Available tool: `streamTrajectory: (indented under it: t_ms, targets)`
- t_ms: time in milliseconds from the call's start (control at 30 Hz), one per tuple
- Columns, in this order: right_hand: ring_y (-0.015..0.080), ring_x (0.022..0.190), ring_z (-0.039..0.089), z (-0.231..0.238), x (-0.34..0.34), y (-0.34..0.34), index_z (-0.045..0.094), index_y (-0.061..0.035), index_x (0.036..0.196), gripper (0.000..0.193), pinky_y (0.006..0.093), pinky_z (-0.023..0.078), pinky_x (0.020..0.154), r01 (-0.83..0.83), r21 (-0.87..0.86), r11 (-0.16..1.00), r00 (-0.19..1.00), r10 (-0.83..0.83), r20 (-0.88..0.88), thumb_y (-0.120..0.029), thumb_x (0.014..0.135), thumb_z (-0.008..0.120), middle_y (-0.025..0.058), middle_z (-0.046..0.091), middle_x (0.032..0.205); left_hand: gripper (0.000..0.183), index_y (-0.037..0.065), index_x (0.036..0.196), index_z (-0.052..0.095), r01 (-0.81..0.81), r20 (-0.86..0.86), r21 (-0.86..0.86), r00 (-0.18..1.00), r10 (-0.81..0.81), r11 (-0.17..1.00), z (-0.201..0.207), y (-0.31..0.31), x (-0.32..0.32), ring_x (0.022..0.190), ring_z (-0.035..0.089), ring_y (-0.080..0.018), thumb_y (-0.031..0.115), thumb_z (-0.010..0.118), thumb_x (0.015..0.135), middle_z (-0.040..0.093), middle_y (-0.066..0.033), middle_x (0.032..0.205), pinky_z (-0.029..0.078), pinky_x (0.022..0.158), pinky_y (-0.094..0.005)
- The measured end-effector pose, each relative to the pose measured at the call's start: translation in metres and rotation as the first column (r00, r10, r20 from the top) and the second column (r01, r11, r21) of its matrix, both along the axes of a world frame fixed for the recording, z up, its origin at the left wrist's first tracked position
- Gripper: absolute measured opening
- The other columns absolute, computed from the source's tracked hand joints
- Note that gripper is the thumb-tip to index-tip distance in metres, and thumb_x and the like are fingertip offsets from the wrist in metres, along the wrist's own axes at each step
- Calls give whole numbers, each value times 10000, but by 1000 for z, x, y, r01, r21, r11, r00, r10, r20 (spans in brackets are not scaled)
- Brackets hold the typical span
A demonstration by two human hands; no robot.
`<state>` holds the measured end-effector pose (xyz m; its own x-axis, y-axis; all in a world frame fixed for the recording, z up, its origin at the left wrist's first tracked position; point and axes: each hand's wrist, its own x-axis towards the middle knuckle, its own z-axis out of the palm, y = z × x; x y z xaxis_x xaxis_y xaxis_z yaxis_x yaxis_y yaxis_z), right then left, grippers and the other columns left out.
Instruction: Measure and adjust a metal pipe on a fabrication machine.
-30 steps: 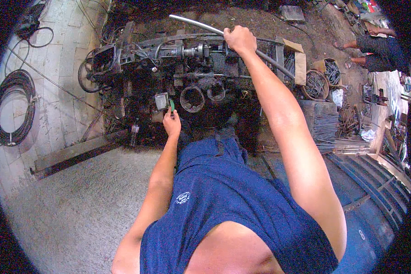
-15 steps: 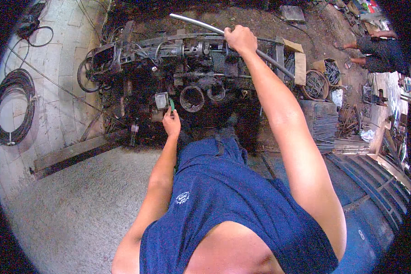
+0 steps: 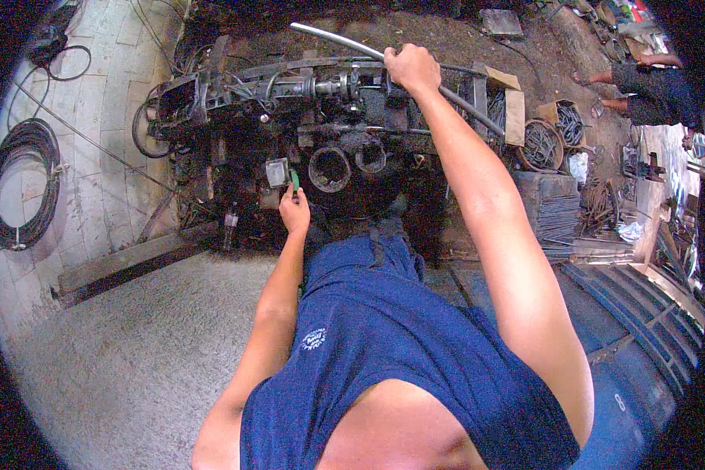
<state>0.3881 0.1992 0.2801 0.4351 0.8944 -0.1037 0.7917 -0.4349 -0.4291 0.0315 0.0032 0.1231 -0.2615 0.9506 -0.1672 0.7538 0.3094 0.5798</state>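
My right hand (image 3: 413, 69) is wrapped round a long metal bar (image 3: 333, 39), which slants across the top of a dark, greasy machine (image 3: 321, 86). The bar's bright end points to the far left, and its darker end runs down to the right under my forearm. Lower and to the left, the fingers of my left hand (image 3: 294, 213) are closed on a slim green piece (image 3: 294, 180). That piece stands right beside a small grey box (image 3: 276, 172) on the machine's front. Whether it is fixed to the box I cannot tell. Two round metal cans (image 3: 329, 170) sit right of it.
A coil of black cable (image 3: 23, 184) lies on the pale tiles at left. A bottle (image 3: 230, 227) stands by a beam. Right of the machine are a basket of metal pieces (image 3: 542, 145), a carton (image 3: 568, 121) and stacked rods (image 3: 552, 215). Another person's legs (image 3: 642, 90) show far right.
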Motion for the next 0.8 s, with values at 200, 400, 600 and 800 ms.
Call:
streamTrajectory:
  t_ms: [200, 400, 600, 800]
  targets:
    - [380, 880, 677, -5, 2, 2, 716, 8, 901, 558, 461, 536, 809, -7, -14, 1000, 1000, 7, -1, -502, 841, 497, 235, 687, 928, 387, 3, 1207, 615, -5, 2, -19, 1000, 5, 1000, 3, 0, 2, 703, 638, -264, 240, 599, 902, 659, -201, 881, 507, 665, -385]
    - [368, 882, 680, -3, -1, 3, 718, 0, 904, 553, 459, 538, 807, -7, -38, 999, 1000, 7, -6, -504, 843, 498, 226, 690, 928, 388, -1, 1207, 614, 2, 16, -3, 1000, -2, 1000, -1, 0, 1, 724, 639, -273, 247, 595, 908, 660, -196, 894, 506, 682, -383]
    - [364, 888, 680, 0, -2, 2, 717, 2, 912, 550, 457, 538, 808, -3, -23, 1000, 1000, 3, 5, -498, 842, 496, 227, 690, 931, 368, -2, 1185, 625, 21, -7, 41, 1000, -21, 999, -9, -1, -3, 749, 644, -279, 237, 599, 907, 666, -197, 939, 513, 704, -374]
    - [379, 899, 674, -6, 0, 3, 712, 11, 917, 549, 461, 531, 822, 2, -17, 1000, 1000, -2, -9, -482, 842, 485, 237, 685, 938, 362, -7, 1175, 628, -11, 38, 61, 999, 9, 998, -3, 0, 2, 708, 649, -275, 225, 606, 899, 669, -205, 961, 518, 679, -375]
